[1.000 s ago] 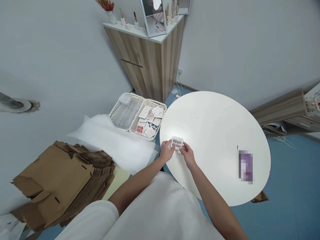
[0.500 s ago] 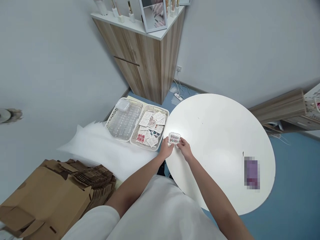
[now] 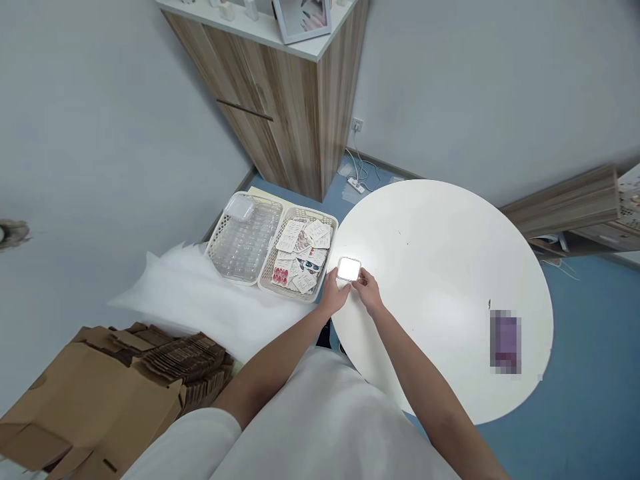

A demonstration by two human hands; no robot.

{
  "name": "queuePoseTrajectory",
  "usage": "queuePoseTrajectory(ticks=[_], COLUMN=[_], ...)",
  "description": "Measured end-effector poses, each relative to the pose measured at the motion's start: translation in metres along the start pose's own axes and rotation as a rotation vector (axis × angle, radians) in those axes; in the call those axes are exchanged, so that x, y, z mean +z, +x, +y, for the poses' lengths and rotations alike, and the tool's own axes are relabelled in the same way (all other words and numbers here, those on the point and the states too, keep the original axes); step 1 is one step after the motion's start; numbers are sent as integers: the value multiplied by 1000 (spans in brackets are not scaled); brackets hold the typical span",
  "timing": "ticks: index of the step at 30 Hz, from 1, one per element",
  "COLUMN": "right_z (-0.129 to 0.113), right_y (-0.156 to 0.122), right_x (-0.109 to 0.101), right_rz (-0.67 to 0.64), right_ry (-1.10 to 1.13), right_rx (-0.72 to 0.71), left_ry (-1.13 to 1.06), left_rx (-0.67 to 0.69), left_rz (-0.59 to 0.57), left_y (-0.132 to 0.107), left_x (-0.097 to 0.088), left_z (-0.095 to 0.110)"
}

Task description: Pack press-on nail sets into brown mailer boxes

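Between my two hands, over the left edge of the round white table, is a small clear plastic box of press-on nails (image 3: 349, 269). Its top now reflects bright white light, which hides the nails inside. My left hand (image 3: 334, 293) grips the box's left side and lower corner. Fingers of my right hand (image 3: 367, 291) pinch its lower right corner. Just left of my hands, a white basket (image 3: 320, 295) holds printed cards and cards of nails. Beside it, another basket (image 3: 213, 250) contains rows of clear plastic boxes.
The round white table (image 3: 440, 253) bears a blurred-out purple item (image 3: 505, 341) at its right. White foam sheeting (image 3: 185, 287) and folded brown cardboard boxes (image 3: 95, 393) lie at my left. A wooden cabinet (image 3: 280, 100) stands behind the baskets, near a power strip (image 3: 356, 185) on the floor.
The nail box has tilted in my hands, so its lid shows white glare where rows of nails were visible. The camera view has shifted slightly downward.
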State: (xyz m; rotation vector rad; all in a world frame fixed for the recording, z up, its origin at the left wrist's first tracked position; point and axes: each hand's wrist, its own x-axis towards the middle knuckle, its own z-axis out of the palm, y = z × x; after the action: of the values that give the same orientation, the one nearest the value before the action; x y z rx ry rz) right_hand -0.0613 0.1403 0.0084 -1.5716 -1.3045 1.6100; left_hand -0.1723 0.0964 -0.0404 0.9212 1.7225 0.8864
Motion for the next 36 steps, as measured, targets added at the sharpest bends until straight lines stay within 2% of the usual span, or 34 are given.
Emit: queuePoseTrajectory(ticks=[5, 10, 16, 20, 28, 32, 36], right_z=[3, 16, 26, 32, 57, 58, 60], right_y=[1, 2, -3, -19, -69, -87, -102], right_x=[0, 0, 4, 2, -17, -25, -31], right_rz=[33, 116, 180, 185, 159, 120, 7], right_ry=[-16, -10, -16, -23, -47, -48, -12], right_rx=[26, 109, 142, 167, 198, 160, 92], left_ry=[-8, -18, 6, 35, 26, -28, -119], left_rx=[0, 0, 11, 40, 38, 46, 82], left_rz=[-16, -15, -7, -6, 24, 72, 43], left_y=[0, -2, -8, -15, -40, -60, -89], left_x=[-1, -3, -4, -2, 3, 9, 15], left_z=[-1, 0, 0, -1, -5, -4, -7])
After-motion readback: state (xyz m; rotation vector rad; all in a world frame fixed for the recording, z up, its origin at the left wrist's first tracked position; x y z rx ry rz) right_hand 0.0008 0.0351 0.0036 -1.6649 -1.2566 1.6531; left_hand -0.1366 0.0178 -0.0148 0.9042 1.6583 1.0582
